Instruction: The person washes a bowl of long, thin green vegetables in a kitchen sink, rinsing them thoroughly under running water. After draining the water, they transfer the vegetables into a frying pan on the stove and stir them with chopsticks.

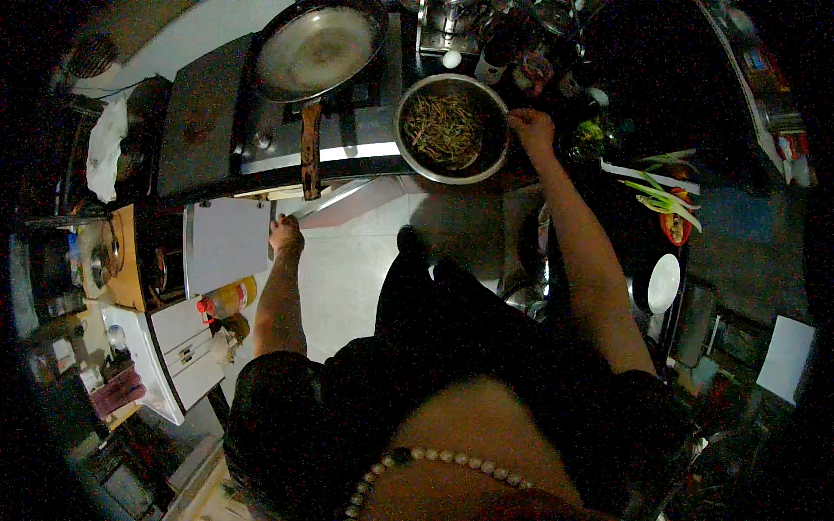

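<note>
My right hand (535,130) pinches the right rim of a stainless steel bowl (449,177) at the counter's front edge. Thin, chopped green-brown strips of food (443,127) fill the bowl's bottom. My left hand (287,236) hangs below the counter, fingers curled, beside a pale cabinet door panel (228,244); whether it grips anything is hidden. Above it, a wok (319,49) with cloudy liquid rests on the gas stove (273,140), its wooden handle (311,150) pointing towards me.
An egg (451,59) lies behind the bowl. Spring onions (664,203), a red dish (676,228) and a white plate (664,284) are at the right. An oil bottle (228,298) with a red cap stands at the left, by a white cabinet (189,355).
</note>
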Available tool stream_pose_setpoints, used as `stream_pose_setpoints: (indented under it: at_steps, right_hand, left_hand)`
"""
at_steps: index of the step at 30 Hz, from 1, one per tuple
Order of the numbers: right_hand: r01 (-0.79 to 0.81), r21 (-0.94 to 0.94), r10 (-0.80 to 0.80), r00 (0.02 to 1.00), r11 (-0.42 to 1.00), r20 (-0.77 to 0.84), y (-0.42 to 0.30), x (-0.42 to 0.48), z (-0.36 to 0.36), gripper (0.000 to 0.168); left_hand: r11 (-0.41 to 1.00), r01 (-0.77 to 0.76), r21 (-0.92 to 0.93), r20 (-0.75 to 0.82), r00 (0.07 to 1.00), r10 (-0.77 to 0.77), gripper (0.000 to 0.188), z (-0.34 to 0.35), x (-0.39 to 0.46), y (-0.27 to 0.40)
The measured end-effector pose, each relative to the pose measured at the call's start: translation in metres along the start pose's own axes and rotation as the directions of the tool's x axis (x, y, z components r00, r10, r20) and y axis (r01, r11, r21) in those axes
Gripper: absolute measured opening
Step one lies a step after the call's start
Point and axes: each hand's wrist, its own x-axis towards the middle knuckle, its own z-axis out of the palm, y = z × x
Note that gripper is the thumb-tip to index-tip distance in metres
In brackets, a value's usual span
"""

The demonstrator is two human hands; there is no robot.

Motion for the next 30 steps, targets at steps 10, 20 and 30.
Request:
stream_pose_setpoints:
  at_steps: [10,20,30]
  right_hand:
    - [0.613,-0.526,-0.644,0.750,0.589,0.152,0.034,0.055,0.086,0.017]
    - [0.413,-0.091,-0.386,0.895,0.906,0.224,0.020,0.056,0.092,0.013]
    - [0.470,-0.457,-0.401,0.883,0.755,0.244,-0.019,0.041,0.075,0.004]
  left_hand:
    - [0.988,0.081,0.133,0.173,0.979,-0.104,0.044,-0.064,0.041,0.020]
    - [0.998,-0.055,-0.021,0.061,0.997,0.056,0.041,-0.040,-0.060,0.058]
    - [0.974,-0.014,-0.225,0.087,0.996,0.034,0.045,-0.022,-0.135,0.112]
